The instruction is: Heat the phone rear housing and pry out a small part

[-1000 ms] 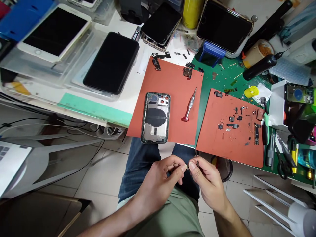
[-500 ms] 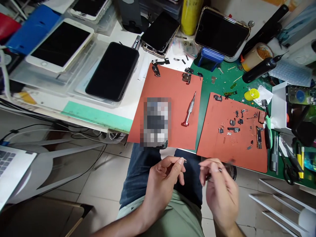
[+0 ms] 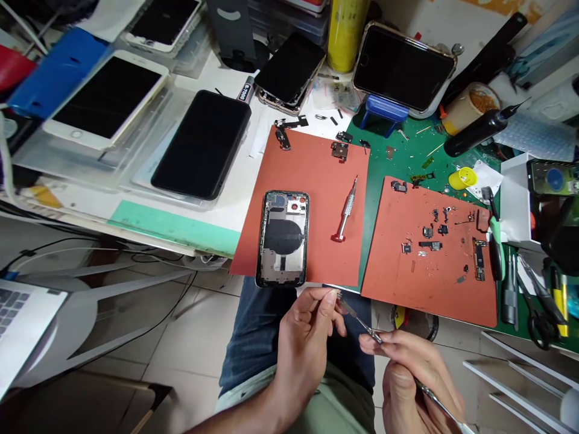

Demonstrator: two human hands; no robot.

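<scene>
right hand (image 3: 407, 377) grips slim metal tool (image 3: 364, 322), left hand (image 3: 305, 343) pinched shut below phone housing (image 3: 282, 239)

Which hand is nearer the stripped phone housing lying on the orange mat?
Left. The left hand is just below the phone housing, close to its lower edge; the right hand is farther off, below and to its right.

Ahead of the left hand (image 3: 305, 343), a terracotta-red mat (image 3: 316, 169) carries a phone housing (image 3: 283, 238), black disc on grey. Ahead of the right hand (image 3: 407, 374), a second red mat (image 3: 429, 295), flecked with dark parts, overlaps a green bench mat (image 3: 407, 144). Between the hands, a silver tool (image 3: 362, 319) shows above dark-blue jeans (image 3: 248, 343).
</scene>
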